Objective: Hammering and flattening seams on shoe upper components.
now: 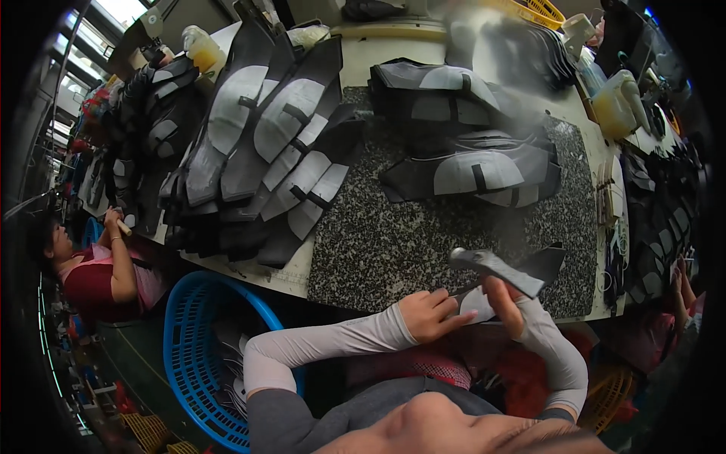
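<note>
My right hand (504, 304) is closed around a hammer whose metal head (495, 268) has a rounded face at one end and a broad, flared one at the other. The handle is mostly hidden by the hand. Fingers bent, my left hand (432, 314) grips the edge of a dark flat cut piece with a pale patch (475, 304), at the near edge of a speckled stone slab (423, 242). A dark pointed part (546, 262) shows behind the hammer head. Beyond the hands, similar dark pieces with pale rounded patches lie in stacks (476, 170) on the slab.
More stacks of dark pieces (291, 121) cover the table's left side. A blue plastic basket (175, 333) with pieces inside stands at my left. Yellowish plastic containers (203, 51) sit on the far left and right. A co-worker (98, 276) is at the left; another person's arm shows at the right.
</note>
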Demonstrator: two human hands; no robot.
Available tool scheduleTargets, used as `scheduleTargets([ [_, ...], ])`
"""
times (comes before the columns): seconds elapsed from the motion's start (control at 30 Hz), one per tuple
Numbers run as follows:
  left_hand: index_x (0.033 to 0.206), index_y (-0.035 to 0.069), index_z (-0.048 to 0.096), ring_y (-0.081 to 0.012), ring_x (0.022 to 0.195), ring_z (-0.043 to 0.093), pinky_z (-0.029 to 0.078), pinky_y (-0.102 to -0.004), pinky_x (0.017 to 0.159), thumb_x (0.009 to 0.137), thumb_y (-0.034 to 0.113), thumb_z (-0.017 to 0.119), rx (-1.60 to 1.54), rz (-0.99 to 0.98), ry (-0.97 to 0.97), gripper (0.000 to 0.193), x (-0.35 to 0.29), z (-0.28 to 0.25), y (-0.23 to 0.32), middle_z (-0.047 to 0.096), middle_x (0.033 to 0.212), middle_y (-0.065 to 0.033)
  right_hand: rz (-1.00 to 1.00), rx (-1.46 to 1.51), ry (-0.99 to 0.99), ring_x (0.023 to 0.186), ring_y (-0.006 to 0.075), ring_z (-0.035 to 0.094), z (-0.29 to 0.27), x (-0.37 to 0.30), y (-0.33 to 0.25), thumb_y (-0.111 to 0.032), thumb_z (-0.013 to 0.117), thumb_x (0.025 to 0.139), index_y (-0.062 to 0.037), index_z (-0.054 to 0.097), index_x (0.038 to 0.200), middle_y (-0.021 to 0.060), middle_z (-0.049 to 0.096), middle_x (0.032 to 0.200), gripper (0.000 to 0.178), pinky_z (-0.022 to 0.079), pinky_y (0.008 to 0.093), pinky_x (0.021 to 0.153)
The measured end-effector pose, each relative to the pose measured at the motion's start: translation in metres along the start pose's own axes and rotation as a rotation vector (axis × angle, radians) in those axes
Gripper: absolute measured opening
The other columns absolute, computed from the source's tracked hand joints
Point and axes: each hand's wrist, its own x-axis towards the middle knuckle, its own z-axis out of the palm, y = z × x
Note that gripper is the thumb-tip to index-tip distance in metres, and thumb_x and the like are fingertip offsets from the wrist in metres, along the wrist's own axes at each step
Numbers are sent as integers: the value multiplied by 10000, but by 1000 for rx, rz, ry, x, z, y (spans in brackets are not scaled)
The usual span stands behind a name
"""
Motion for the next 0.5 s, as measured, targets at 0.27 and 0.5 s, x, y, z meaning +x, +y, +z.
scheduleTargets([
  [0.27,1139,41,688,-165,727,481,398,-278,630,772,-87,632,241,-401,759,393,2,-149,-46,496,889,-50,-583,799,712,361,26,202,-77,-16,-16,-462,343,1041,-133,489,1011,-59,304,538,361,164,198,300],
  [0.5,1155,186,692,-309,755,546,480,-408,668,901,232,647,631,-779,-175,262,-69,-142,-85,542,822,-77,-178,591,609,374,37,245,-115,-4,54,-534,431,991,-114,452,871,-70,309,517,437,201,230,341],
])
